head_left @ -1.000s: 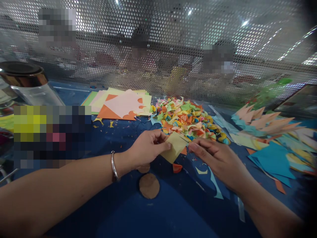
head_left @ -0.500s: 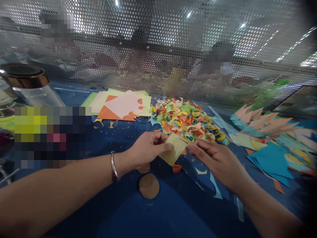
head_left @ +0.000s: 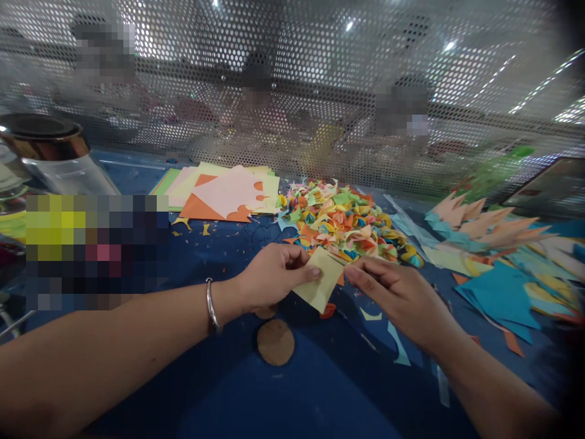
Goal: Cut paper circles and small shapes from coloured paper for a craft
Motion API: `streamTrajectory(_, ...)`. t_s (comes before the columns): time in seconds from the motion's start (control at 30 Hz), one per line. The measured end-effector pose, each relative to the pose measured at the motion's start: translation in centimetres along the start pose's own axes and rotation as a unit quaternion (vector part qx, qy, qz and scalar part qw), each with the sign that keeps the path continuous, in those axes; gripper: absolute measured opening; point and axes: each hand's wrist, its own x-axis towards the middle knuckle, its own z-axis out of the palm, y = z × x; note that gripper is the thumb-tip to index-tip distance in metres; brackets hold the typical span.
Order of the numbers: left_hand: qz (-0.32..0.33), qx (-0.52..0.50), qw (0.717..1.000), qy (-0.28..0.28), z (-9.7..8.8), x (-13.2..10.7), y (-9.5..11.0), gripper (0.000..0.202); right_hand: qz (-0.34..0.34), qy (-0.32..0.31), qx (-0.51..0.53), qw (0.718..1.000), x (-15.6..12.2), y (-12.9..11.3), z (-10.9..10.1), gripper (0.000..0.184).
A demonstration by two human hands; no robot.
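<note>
Between the thumb and fingers of my left hand (head_left: 274,274) is a small square of pale yellow paper (head_left: 315,286), tilted with one corner down. My right hand (head_left: 388,289) is closed in a pinch at the paper's right corner. A thin stick (head_left: 337,260) seems to run from those fingertips along the paper's upper right edge; its kind is too small to tell. Just behind both hands lies a heap of small cut and curled paper pieces (head_left: 338,219) in many colours. A small red-orange folded piece (head_left: 328,311) sits under the paper, partly hidden.
Coloured paper sheets (head_left: 219,192) lie at the back left. A brown disc (head_left: 275,342) is in front of my left hand. Blue paper squares (head_left: 500,296) and folded peach paper points (head_left: 484,222) are at the right. A lidded clear jar (head_left: 59,158) stands left. Perforated metal (head_left: 292,122) rises behind.
The yellow paper has turned slightly and its lower corner sits a little lower, covering more of the red-orange piece. Both hands stay nearly in place, still pinching.
</note>
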Motion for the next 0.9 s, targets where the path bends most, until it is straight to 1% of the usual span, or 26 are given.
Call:
streamTrajectory(0.17,-0.002,0.022,1.000,-0.006,-0.04,-0.07,0.15,0.030,0.000,0.004,0.010,1.000,-0.14,0.07,0.05,0.046)
streamTrajectory(0.4,-0.005,0.016,1.000,-0.019,-0.05,-0.12,0.18,0.027,0.001,-0.012,0.007,1.000,-0.10,0.20,0.10,0.047)
streamTrajectory(0.53,-0.006,0.022,1.000,-0.021,-0.03,-0.24,0.30,0.027,-0.012,-0.008,-0.003,1.000,-0.06,0.23,0.16,0.048)
streamTrajectory(0.77,-0.019,0.022,0.999,-0.025,0.01,-0.33,0.39,0.027,-0.006,-0.010,-0.009,1.000,-0.11,0.30,0.32,0.048)
streamTrajectory(0.9,-0.056,0.015,0.998,-0.028,0.04,-0.43,0.45,0.026,-0.010,-0.003,-0.004,1.000,-0.02,0.21,0.36,0.048)
